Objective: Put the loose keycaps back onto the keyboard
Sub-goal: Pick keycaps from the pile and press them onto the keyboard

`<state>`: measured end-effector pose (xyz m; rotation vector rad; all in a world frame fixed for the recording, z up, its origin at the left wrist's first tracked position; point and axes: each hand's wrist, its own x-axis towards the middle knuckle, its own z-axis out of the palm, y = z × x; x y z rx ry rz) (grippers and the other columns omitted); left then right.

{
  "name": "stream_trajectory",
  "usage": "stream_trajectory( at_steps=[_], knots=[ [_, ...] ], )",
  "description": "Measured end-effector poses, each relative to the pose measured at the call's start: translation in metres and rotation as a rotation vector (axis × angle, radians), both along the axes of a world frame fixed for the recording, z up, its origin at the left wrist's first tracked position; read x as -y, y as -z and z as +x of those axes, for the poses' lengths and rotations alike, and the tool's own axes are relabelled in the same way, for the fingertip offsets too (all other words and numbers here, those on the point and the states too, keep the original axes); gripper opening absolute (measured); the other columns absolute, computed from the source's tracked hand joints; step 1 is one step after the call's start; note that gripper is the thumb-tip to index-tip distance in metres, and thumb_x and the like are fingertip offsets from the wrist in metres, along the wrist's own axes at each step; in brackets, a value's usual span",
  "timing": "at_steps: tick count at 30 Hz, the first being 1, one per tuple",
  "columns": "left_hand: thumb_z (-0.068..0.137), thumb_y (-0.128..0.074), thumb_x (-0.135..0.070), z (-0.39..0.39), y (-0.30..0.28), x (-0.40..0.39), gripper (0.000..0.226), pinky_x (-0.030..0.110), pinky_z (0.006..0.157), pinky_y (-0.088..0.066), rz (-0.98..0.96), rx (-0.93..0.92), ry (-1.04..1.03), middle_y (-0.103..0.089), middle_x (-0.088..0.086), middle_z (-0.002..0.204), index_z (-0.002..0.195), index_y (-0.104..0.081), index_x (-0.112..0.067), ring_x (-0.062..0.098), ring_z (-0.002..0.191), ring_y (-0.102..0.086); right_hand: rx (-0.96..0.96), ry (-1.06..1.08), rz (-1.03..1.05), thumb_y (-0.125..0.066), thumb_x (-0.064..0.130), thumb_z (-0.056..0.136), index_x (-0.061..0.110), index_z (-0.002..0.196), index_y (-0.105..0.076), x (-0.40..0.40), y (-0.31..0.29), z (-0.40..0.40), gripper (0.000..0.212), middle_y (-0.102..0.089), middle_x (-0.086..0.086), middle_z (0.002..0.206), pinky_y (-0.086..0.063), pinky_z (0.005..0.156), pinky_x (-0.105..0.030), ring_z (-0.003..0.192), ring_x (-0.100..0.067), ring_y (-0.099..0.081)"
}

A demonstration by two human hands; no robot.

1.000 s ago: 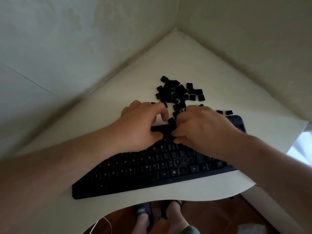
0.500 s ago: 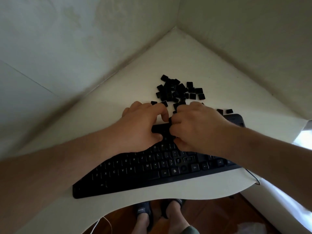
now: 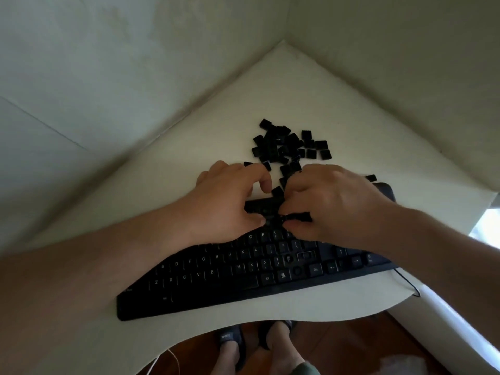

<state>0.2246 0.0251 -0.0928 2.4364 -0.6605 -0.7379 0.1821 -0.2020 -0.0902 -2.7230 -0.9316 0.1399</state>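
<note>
Black keyboard (image 3: 243,269) lying slantwise on the white desk (image 3: 270,85), near edge close to the desk's curved front. Letter rows and bottom row look filled; upper rows around the middle mostly hidden under both hands, so how many sockets are bare there cannot be told.

Step in hand, at a guess: seating one cap in the upper rows. Right hand (image 3: 332,204) curled, thumb and forefinger closed on something small and dark at the top rows, probably a single keycap (image 3: 293,218), though too dark to be sure. Left hand (image 3: 224,204) beside it, fingers bent, thumb tip down on the keys; whether pinching anything or only steadying the board cannot be told.

Next move likely calls for lining the cap square over its socket and pressing straight down until seated, then reaching back for another and matching its legend to a gap.

Pile of loose keycaps (image 3: 289,147) heaped on the desk just behind the keyboard, several overlapping, with a stray keycap (image 3: 371,177) off to the right near the keyboard's far corner. Plenty left, so the task seems well short of done.

No containers in view; caps lying bare on the desk.
</note>
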Motion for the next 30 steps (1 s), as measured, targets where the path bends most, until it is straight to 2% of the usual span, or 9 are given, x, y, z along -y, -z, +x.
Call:
stream_trajectory(
  at_steps=[5, 10, 15, 18, 20, 23, 26, 30],
  knots=[
    [0.083, -0.079, -0.046, 0.0, 0.0, 0.004, 0.044, 0.032, 0.087, -0.032, -0.01, 0.013, 0.012, -0.047, -0.016, 0.097, 0.11, -0.044, -0.05, 0.013, 0.102, -0.04, -0.041, -0.027, -0.114, -0.074, 0.038, 0.081, 0.033, 0.084, -0.079, -0.008, -0.007, 0.002, 0.008, -0.062, 0.01, 0.079, -0.051, 0.062, -0.032, 0.075, -0.017, -0.058],
    [0.08, -0.08, -0.051, -0.001, 0.001, 0.009, 0.044, 0.033, 0.088, -0.032, -0.016, 0.01, -0.01, -0.046, -0.018, 0.095, 0.108, -0.046, -0.049, 0.013, 0.103, -0.04, -0.132, -0.004, -0.278, -0.052, 0.043, 0.096, 0.035, 0.098, -0.075, -0.02, -0.02, 0.003, 0.025, -0.063, 0.012, 0.093, -0.053, 0.081, -0.039, 0.093, -0.017, -0.058],
    [0.082, -0.079, -0.051, -0.003, 0.005, 0.013, 0.043, 0.032, 0.09, -0.029, -0.002, 0.038, -0.031, -0.046, -0.02, 0.095, 0.109, -0.045, -0.05, 0.011, 0.105, -0.039, -0.077, 0.03, -0.314, -0.061, 0.032, 0.087, 0.025, 0.083, -0.075, -0.027, -0.021, -0.001, 0.016, -0.06, 0.007, 0.08, -0.056, 0.071, -0.041, 0.077, -0.021, -0.056],
    [0.083, -0.079, -0.048, -0.003, 0.004, 0.014, 0.044, 0.032, 0.091, -0.028, 0.003, 0.036, -0.03, -0.046, -0.02, 0.096, 0.11, -0.044, -0.051, 0.011, 0.106, -0.039, -0.07, 0.046, -0.328, -0.065, 0.031, 0.084, 0.024, 0.077, -0.073, -0.031, -0.022, -0.003, 0.013, -0.059, 0.006, 0.078, -0.056, 0.069, -0.041, 0.075, -0.021, -0.056],
    [0.082, -0.079, -0.05, -0.003, 0.001, 0.015, 0.045, 0.032, 0.091, -0.029, -0.014, 0.035, -0.023, -0.047, -0.019, 0.096, 0.109, -0.043, -0.053, 0.011, 0.105, -0.039, -0.077, 0.039, -0.31, -0.067, 0.031, 0.085, 0.023, 0.08, -0.073, -0.033, -0.024, -0.002, 0.011, -0.06, 0.005, 0.081, -0.056, 0.073, -0.042, 0.079, -0.022, -0.057],
    [0.08, -0.08, -0.049, -0.001, -0.002, 0.018, 0.046, 0.033, 0.09, -0.029, -0.03, 0.017, -0.021, -0.049, -0.018, 0.097, 0.111, -0.046, -0.05, 0.013, 0.106, -0.04, -0.122, 0.037, -0.327, -0.056, 0.033, 0.095, 0.023, 0.091, -0.074, -0.032, -0.026, 0.0, 0.021, -0.061, 0.005, 0.087, -0.054, 0.081, -0.042, 0.088, -0.022, -0.058],
    [0.081, -0.08, -0.049, -0.001, 0.0, 0.022, 0.046, 0.034, 0.092, -0.029, -0.002, 0.02, -0.025, -0.047, -0.019, 0.095, 0.113, -0.047, -0.049, 0.014, 0.106, -0.039, -0.083, 0.034, -0.365, -0.056, 0.031, 0.097, 0.024, 0.091, -0.074, -0.032, -0.024, -0.001, 0.021, -0.062, 0.004, 0.084, -0.052, 0.078, -0.04, 0.085, -0.023, -0.058],
    [0.079, -0.08, -0.048, -0.002, 0.004, 0.024, 0.047, 0.036, 0.092, -0.028, 0.015, 0.059, -0.028, -0.046, -0.02, 0.095, 0.111, -0.046, -0.05, 0.014, 0.107, -0.038, -0.052, 0.038, -0.366, -0.068, 0.027, 0.091, 0.025, 0.083, -0.075, -0.037, -0.025, -0.001, 0.01, -0.063, 0.005, 0.081, -0.048, 0.07, -0.037, 0.079, -0.022, -0.058]
  ],
)
